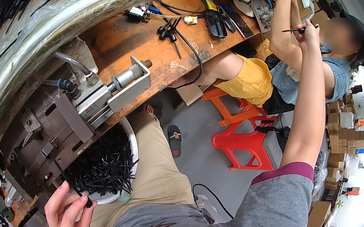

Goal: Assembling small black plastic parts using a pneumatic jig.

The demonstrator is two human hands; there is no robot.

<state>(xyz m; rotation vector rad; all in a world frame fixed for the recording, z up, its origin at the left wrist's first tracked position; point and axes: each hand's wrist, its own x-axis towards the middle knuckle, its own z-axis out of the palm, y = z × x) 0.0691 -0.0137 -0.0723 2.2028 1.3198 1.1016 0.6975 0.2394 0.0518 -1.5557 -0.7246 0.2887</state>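
Note:
At the lower left, my left hand (66,214) has its fingertips closed around a thin black rod (77,191) with a knobbed end. The rod slants toward a dark metal fixture (52,152) on the bench. My right arm stretches far up to the right. There my right hand (309,36) grips a slim black tool (296,31) with a pointed tip, too small to name exactly. Just beneath the fixture, near my left hand, stands a white bucket (134,146) filled with many loose black rods (99,160).
An air cylinder (125,80) is mounted on the wooden bench (117,40). Black knobbed parts (171,34) and a black tray (215,24) lie beyond it. A co-worker (334,67) sits close to my right hand. A red stool (243,148) and a slipper (174,140) are on the floor.

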